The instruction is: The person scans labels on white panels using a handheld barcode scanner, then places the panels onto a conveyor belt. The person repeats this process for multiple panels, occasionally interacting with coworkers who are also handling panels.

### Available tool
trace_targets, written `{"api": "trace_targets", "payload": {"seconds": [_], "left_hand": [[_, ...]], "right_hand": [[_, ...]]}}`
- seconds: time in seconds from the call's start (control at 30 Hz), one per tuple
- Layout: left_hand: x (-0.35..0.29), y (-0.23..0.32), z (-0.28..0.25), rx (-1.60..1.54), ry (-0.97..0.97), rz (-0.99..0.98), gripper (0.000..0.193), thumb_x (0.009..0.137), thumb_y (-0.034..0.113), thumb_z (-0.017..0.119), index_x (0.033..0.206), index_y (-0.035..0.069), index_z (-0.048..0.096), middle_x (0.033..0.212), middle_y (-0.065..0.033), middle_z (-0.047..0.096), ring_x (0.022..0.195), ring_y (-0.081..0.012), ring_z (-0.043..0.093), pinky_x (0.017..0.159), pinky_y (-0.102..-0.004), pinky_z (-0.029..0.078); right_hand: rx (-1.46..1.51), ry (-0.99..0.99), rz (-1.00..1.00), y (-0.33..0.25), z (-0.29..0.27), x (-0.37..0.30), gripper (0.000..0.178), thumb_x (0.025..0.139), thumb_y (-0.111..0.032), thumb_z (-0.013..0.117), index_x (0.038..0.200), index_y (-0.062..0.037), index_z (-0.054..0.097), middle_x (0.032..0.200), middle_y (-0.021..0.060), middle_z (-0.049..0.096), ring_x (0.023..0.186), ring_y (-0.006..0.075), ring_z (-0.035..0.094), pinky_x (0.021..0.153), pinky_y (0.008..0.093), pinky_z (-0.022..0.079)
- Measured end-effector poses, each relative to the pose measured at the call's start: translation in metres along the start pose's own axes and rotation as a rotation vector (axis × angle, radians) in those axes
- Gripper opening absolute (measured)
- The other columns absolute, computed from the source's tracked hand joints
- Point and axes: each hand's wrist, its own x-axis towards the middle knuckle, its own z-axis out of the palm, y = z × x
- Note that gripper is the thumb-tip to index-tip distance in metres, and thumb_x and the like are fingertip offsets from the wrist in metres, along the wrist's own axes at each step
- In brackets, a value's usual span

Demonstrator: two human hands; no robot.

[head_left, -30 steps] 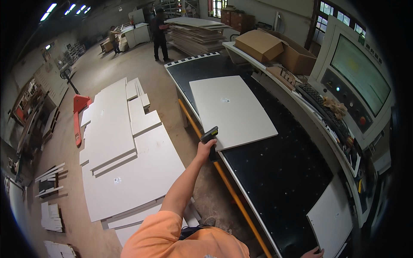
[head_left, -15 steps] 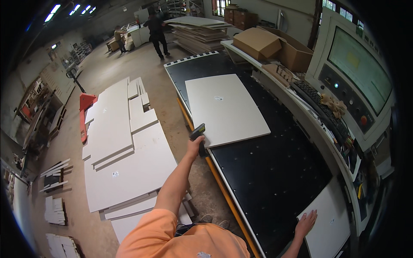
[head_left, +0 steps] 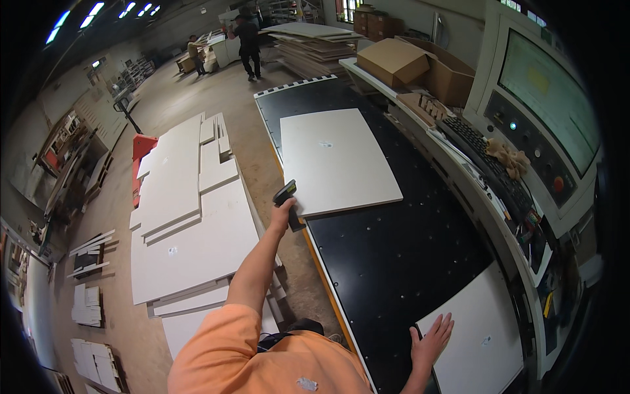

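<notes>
My left hand (head_left: 283,213) is closed round a black handheld barcode scanner (head_left: 285,192), held at the left edge of a black table (head_left: 387,256). Beside it on the table lies a large white panel (head_left: 338,164) with one bowed side and a small label. At the lower right, my right hand (head_left: 433,338) rests on the left part of a second white panel (head_left: 485,322), its fingers stretched out and thumb apart. This nearer panel also bears a small label.
Stacked white panels (head_left: 190,256) lie left of the table, by a red pallet jack (head_left: 142,146). To the right stand a control console (head_left: 538,111), a keyboard (head_left: 469,134) and cardboard boxes (head_left: 394,62). Two people work at the back near a board stack (head_left: 315,49).
The view has shifted slightly. Both hands appear farther left, the scanner still in my left hand. On the near panel, my right hand's thumb now stands apart from its fingers.
</notes>
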Motion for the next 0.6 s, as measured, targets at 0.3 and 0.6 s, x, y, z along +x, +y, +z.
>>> {"api": "trace_targets", "payload": {"seconds": [0.3,0.6], "left_hand": [[0.002,0.0,-0.007,-0.008,-0.059,-0.053,0.033,0.079,0.041,0.074,0.087,0.01,0.069,0.069,-0.0003,0.061,0.043,-0.0119,0.047,0.037,-0.0304,0.03],[-0.002,0.009,-0.014,-0.006,-0.128,-0.195,0.027,0.083,0.027,0.075,0.094,0.003,0.07,0.082,-0.0033,0.067,0.074,-0.0137,0.062,0.069,-0.0299,0.049]], "right_hand": [[0.062,0.058,-0.092,-0.053,0.014,0.002,0.087,0.083,-0.037,0.079,0.149,0.0001,0.035,0.162,0.0183,0.022,0.149,0.0393,0.021,0.122,0.0492,0.022],[0.05,0.064,-0.132,-0.11,0.022,0.01,0.084,0.087,-0.036,0.075,0.151,-0.0001,0.034,0.163,0.0172,0.022,0.15,0.0382,0.02,0.122,0.049,0.023]]}}
